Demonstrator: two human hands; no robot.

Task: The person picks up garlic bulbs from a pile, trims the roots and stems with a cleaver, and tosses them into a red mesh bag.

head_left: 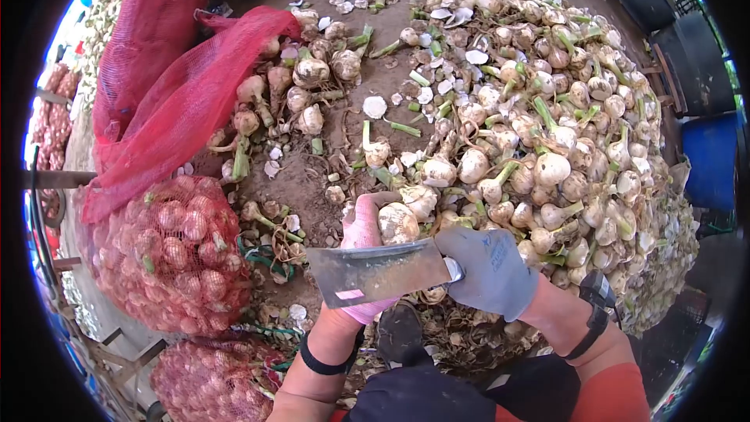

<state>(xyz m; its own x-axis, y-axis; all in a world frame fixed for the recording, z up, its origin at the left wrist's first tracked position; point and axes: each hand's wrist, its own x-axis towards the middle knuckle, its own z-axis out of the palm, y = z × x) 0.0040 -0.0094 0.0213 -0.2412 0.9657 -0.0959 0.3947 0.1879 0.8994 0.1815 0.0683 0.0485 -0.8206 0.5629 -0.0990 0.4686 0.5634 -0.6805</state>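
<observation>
My left hand, in a pink glove, is closed around a garlic bulb with dirty outer skin. In a grey glove, my right hand grips a cleaver by its handle. The broad blade points left and lies across the front of the left hand, overlapping the lower edge of the bulb and hiding part of the palm. Just beyond the hands, a large heap of garlic bulbs with cut green stems covers the ground to the right.
Red mesh sacks full of bulbs stand on the left, with a loose red net above them. More bulbs lie beside the net. Dark tubs and a blue container line the right. My shoe is below the hands.
</observation>
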